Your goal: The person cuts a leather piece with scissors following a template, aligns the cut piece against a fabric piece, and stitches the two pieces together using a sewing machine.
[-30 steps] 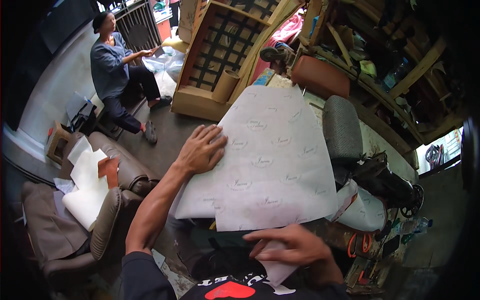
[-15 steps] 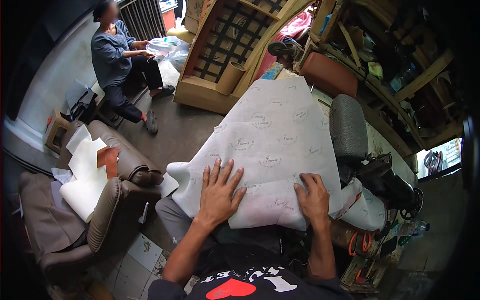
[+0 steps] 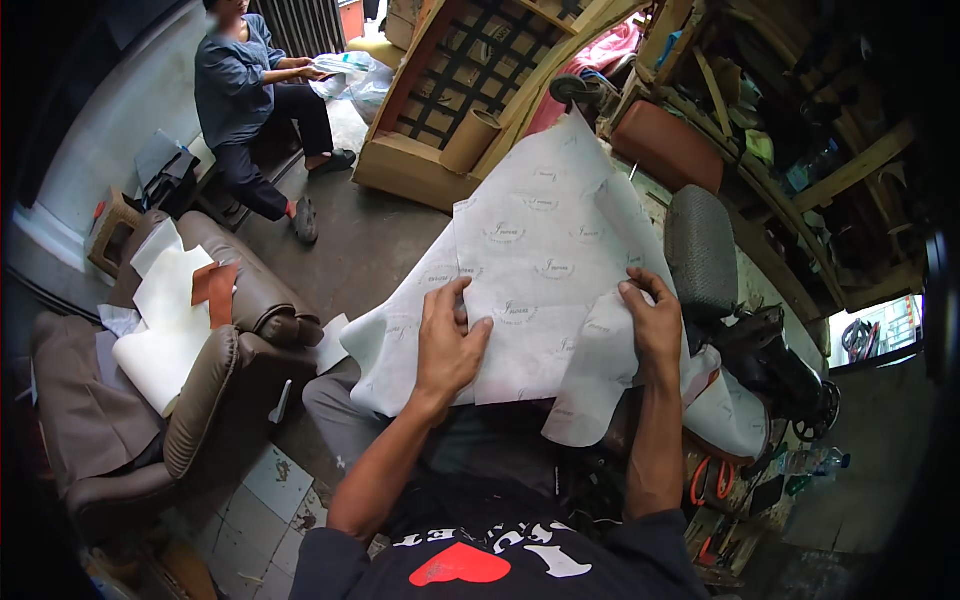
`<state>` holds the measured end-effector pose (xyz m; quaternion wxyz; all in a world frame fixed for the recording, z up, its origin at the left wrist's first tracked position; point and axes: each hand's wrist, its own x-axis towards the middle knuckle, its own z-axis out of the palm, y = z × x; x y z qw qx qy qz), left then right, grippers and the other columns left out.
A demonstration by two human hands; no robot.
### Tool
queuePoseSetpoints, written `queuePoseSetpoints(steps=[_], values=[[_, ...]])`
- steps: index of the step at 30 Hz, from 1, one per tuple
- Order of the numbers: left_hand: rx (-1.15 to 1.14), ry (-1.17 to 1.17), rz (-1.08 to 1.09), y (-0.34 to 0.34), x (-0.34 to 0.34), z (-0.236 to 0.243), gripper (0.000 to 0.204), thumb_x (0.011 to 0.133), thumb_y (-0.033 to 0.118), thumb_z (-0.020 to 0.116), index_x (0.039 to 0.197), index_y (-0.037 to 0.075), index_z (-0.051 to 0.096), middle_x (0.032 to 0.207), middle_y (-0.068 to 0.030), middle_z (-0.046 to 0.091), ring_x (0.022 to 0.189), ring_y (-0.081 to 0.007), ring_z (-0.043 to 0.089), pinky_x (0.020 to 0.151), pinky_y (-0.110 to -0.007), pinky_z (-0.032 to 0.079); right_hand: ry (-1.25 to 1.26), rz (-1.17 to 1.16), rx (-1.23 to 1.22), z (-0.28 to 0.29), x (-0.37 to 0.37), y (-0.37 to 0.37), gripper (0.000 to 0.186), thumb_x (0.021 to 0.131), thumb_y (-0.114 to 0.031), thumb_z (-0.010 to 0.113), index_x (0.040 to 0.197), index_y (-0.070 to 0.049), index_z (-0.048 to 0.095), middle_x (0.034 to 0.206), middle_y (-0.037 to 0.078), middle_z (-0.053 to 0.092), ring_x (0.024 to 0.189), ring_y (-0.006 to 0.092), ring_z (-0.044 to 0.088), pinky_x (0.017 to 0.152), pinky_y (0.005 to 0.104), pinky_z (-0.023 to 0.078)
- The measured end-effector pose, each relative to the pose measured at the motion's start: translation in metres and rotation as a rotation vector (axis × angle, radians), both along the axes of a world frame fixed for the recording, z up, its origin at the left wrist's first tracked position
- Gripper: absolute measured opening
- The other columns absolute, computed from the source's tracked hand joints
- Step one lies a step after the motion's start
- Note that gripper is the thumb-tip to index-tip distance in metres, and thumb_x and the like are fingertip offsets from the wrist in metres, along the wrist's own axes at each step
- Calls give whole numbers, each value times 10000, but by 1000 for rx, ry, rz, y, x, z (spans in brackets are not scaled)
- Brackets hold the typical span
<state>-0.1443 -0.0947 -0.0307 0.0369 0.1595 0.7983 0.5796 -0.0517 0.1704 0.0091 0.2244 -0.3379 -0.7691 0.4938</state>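
A large pale sheet with grey printed marks [image 3: 530,230] lies across my lap and the work surface, in overlapping layers, its near right part folded and hanging down. My left hand [image 3: 450,340] rests on the sheet's near left part, fingers slightly bent and apart, beside the edge of an upper layer. My right hand [image 3: 650,310] grips the folded right part between thumb and fingers. Right of the sheet are a grey padded cushion [image 3: 700,245] and a black sewing machine [image 3: 760,355].
Brown armchair [image 3: 205,435] with cut pieces, left; seated person [image 3: 240,110] holding plastic, upper left; wooden frame with webbing [image 3: 420,170] and cardboard tube, ahead; red-brown cushion [image 3: 660,145] and timber racks, upper right; orange-handled scissors [image 3: 710,480] and plastic bottle [image 3: 820,460], lower right.
My right hand has moved up and rightward and now grips the sheet. My left hand has shifted slightly up and right since half a second ago. The sheet's right part has folded over.
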Motion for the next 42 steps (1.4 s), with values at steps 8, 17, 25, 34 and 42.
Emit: queuePoseSetpoints(steps=[8, 17, 25, 34, 42], values=[[266, -295, -17, -37, 54, 0, 370, 1011, 59, 627, 1364, -34, 570, 1216, -102, 547, 966, -149, 602, 823, -272, 537, 615, 282, -487, 92, 5, -81, 424, 939, -2, 733, 1346, 24, 618, 1298, 107, 642, 1148, 170, 633, 1022, 308, 508], [307, -322, -61, -42, 53, -16, 327, 1021, 65, 611, 1333, -30, 593, 1231, -94, 604, 923, -104, 582, 790, -255, 519, 554, 61, 41, 123, 54, -28, 799, 917, 117, 659, 1613, -39, 297, 1430, 218, 575, 1238, 251, 640, 1061, 360, 544], [316, -523, -36, -40, 55, 4, 387, 1030, 73, 606, 1399, -12, 526, 1227, -85, 589, 886, -95, 607, 793, -257, 532, 605, 307, 447, 148, 36, -69, 827, 921, 85, 678, 1634, -27, 274, 1243, 173, 693, 1135, 180, 658, 1070, 329, 456], [480, -673, -85, -40, 51, -2, 396, 1052, 120, 604, 1412, -8, 497, 1149, -72, 640, 943, -116, 654, 809, -276, 562, 669, 1147, 151, 180, 6, -65, 163, 655, 69, 677, 804, 14, 715, 955, 161, 739, 955, 294, 701, 862, 403, 551], [610, -746, 0, -49, 52, -12, 332, 1115, 164, 474, 1396, -12, 471, 1163, -132, 666, 954, -178, 691, 831, -309, 583, -114, 979, 105, 55, 18, 51, 270, 866, 124, 516, 969, -12, 726, 1111, 110, 724, 1214, 281, 641, 1094, 407, 465]])
